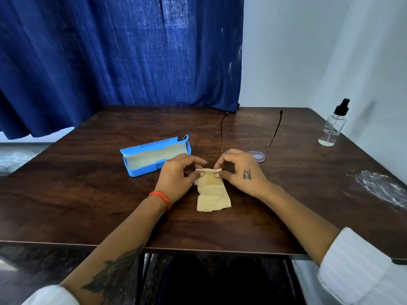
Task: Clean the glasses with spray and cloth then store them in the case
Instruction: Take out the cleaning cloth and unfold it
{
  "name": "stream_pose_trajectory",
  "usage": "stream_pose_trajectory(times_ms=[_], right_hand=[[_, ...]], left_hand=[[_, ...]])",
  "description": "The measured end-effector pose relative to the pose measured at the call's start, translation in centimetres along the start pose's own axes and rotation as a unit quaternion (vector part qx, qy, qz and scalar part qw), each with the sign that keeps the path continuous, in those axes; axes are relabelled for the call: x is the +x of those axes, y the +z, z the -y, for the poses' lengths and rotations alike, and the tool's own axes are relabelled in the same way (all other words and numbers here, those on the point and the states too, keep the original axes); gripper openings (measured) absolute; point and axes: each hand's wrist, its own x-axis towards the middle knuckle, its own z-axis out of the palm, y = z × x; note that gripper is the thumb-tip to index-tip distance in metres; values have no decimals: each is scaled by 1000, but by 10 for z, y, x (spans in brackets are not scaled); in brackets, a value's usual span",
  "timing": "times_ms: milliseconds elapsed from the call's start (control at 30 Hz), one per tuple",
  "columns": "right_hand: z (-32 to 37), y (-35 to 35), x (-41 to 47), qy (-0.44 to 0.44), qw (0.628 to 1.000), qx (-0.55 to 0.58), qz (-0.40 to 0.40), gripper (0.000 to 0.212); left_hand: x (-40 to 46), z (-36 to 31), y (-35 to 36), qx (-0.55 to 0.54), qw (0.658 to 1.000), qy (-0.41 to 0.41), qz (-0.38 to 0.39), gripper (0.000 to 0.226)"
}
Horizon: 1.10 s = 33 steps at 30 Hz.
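Both hands pinch the far edge of the cloth (213, 191): my left hand (176, 178) takes its left corner between thumb and fingertips, my right hand (241, 170) its right corner. I see a soft beige square with pinked, zigzag edges, folded over on itself, its near part lying flat on the table (88, 194).

Just left of the hands, the case (155, 155) lies open, a long blue box of hard plastic with a pale lining. Its lid carries lines of dark print too small for me to read, and a black patch at the right end bears a small white logo I cannot make out.

Directly behind my right hand, the glasses (256, 156) rest on the table, thin metal temples spread open and pointing away; one tinted oval lens shows, the other is hidden by my fingers.

Well apart at the far right corner stands the spray bottle (333, 126), clear, round, with a black pump top.

Dark wood-grain covers the tabletop, with a whitish scuffed patch (381, 188) at right. An orange thread band (161, 198) circles my left wrist. Behind the table hangs a blue curtain (123, 51).
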Motion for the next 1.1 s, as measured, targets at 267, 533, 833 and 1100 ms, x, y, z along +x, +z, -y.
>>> stream_pose_trajectory(times_ms=[267,533,833,1100], right_hand=[[0,-9,-15,-77,996,-49,17,26],[3,-6,-16,30,998,-38,38,23],[3,-13,-15,-3,996,-11,93,13],[-7,-19,-13,-83,994,-69,6,28]], left_hand=[[-11,-6,2,33,992,87,80,64],[-7,0,3,76,994,38,63,30],[-4,-6,5,-11,992,-30,121,16],[5,-10,18,8,996,50,75,21]])
